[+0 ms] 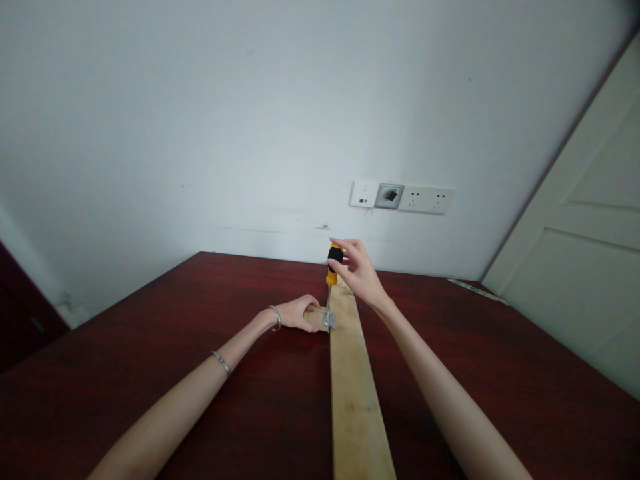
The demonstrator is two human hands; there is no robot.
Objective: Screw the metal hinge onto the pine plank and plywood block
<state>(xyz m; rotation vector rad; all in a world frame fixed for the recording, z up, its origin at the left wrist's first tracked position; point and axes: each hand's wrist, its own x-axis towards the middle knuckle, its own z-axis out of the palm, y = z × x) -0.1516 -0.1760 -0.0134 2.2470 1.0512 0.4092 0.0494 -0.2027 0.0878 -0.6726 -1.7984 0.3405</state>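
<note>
My right hand (361, 270) grips the yellow and black handle of a screwdriver (335, 257), which stands nearly upright. Its shaft runs down to a small metal hinge (329, 319); the exact point of contact is too small to make out. The hinge lies across the joint between a short wooden block (316, 319) and a long wooden board (354, 393). Wrapped round the short block from the left is my left hand (299, 313), holding it against the board's side. Two silver bangles circle my left arm.
Everything rests on a dark red wooden table (240, 407), its far edge close to a white wall (225, 133). Wall sockets (426, 199) sit above the table. A pale panelled door (590, 247) stands at the right, with a thin flat strip (477, 291) near that table corner.
</note>
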